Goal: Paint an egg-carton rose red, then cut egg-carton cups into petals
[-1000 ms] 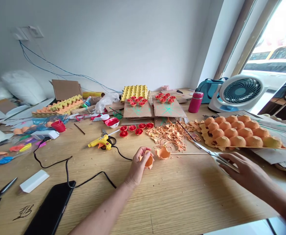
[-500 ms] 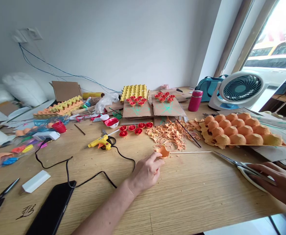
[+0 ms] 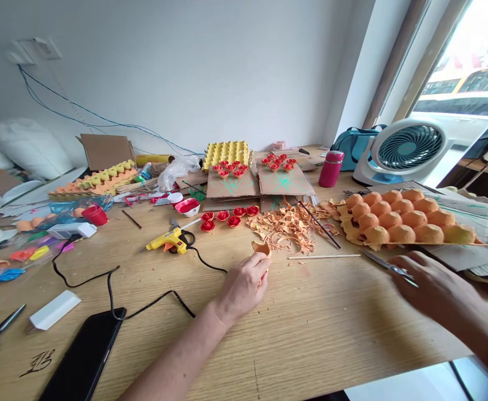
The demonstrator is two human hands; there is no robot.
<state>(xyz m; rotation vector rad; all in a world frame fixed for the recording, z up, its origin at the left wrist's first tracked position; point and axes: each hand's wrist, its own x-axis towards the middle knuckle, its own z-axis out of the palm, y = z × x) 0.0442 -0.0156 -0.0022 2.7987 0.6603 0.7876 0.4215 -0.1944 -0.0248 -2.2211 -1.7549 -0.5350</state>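
My left hand [image 3: 242, 286] pinches orange cup [image 3: 262, 248]: likely light, brittle; best held low. Right hand [image 3: 422, 283] over scissors [image 3: 390, 267], can't tell grip.

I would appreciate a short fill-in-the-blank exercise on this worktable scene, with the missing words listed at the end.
The left hand holds a cup-shaped piece whose colour is ____.
The body of the glue gun is coloured ____.
The appliance standing just to the right of the teal bag is a ____.
The number of red flowers lying directly on the table, in front of the cardboard panels, is ____.

Missing words, in order: orange; yellow; fan; six.
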